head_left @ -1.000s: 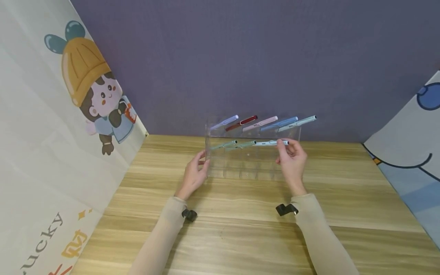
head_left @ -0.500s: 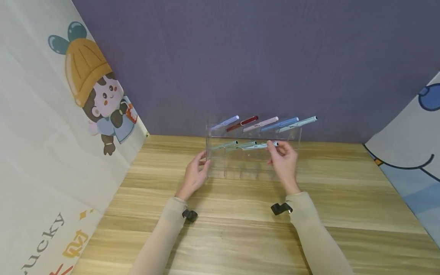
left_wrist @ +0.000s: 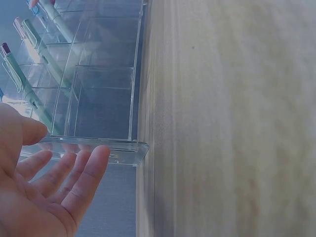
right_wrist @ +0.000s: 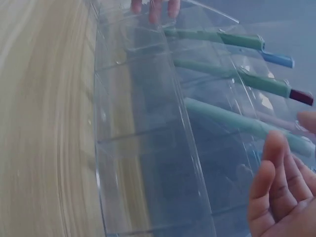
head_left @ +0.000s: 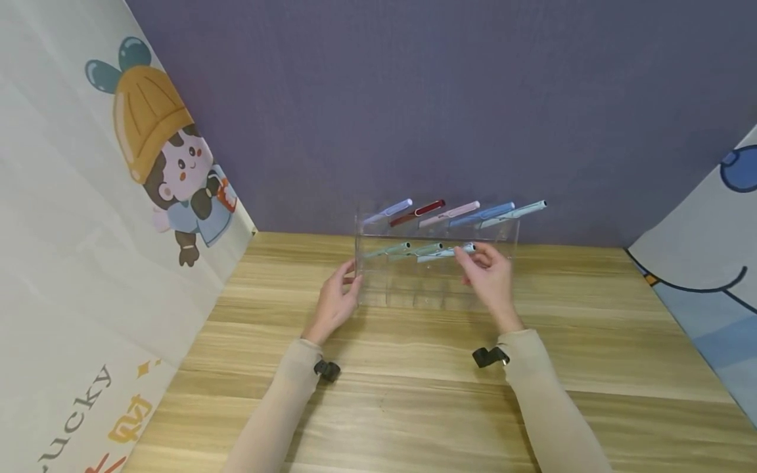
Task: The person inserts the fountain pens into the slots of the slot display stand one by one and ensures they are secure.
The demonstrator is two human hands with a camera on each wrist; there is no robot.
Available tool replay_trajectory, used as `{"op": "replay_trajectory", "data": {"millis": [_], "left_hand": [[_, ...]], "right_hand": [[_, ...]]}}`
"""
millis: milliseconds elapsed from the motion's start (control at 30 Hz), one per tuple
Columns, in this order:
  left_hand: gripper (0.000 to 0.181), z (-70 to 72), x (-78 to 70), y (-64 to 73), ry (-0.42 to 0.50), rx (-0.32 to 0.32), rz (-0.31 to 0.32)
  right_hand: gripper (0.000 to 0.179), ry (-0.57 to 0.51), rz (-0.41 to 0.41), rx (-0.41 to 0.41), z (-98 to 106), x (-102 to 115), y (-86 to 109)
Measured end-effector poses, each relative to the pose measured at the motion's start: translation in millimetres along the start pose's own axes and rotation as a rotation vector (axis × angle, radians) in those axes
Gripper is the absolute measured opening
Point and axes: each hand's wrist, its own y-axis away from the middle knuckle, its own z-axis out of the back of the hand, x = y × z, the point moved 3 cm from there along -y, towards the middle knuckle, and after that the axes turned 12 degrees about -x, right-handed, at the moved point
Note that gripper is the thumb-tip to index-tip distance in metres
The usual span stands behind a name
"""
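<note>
A clear acrylic pen holder point(head_left: 402, 282) with tiered compartments stands at the back of the table. My left hand point(head_left: 334, 302) rests against its left end; in the left wrist view the fingers point(left_wrist: 81, 190) lie fairly straight along the clear side panel. My right hand point(head_left: 491, 279) is around the cap end of a pale blue pen point(head_left: 437, 255), which leans in the middle tier. In the right wrist view the thumb and fingertips point(right_wrist: 275, 143) stand apart, with the pen's end between them. Two green pens point(head_left: 390, 249) lean to its left in the same tier.
Along the top tier lean a lilac pen point(head_left: 390, 210), a dark red pen point(head_left: 417, 213), a pink pen point(head_left: 449, 214), a blue pen point(head_left: 481, 214) and a pale mint pen point(head_left: 514, 213). A purple-grey wall point(head_left: 443, 112) rises behind the wooden table point(head_left: 402, 394).
The pale blue pen has gone left and down into the middle tier beside the green pens. My right hand moved left with it, then its fingers loosened. The left hand has stayed put.
</note>
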Motion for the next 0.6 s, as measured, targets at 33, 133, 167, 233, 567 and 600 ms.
{"op": "replay_trajectory", "data": {"millis": [33, 133, 167, 233, 567, 600], "left_hand": [[0.05, -0.1, 0.0, -0.1, 0.003, 0.001, 0.002], [0.05, -0.2, -0.4, -0.2, 0.012, 0.003, 0.009], [0.05, -0.2, -0.6, -0.3, 0.013, 0.002, 0.009], [0.049, 0.4, -1.3, -0.4, 0.011, -0.001, 0.012], [0.049, -1.4, -0.6, -0.3, 0.001, 0.003, 0.016], [0.049, -1.4, -1.0, -0.3, 0.001, 0.0, 0.015]], "right_hand": [[0.037, -0.005, 0.005, -0.004, 2.5, -0.1, -1.3], [0.031, -0.04, 0.021, -0.05, 9.1, 1.7, -4.0], [0.029, -0.047, 0.026, -0.065, 10.4, 2.5, -4.6], [0.023, -0.058, 0.036, -0.085, 11.9, 4.9, -5.5], [0.013, -0.043, -0.015, -0.08, 11.5, 3.4, -7.2], [0.013, -0.052, -0.014, -0.077, 11.2, 3.3, -7.0]]}}
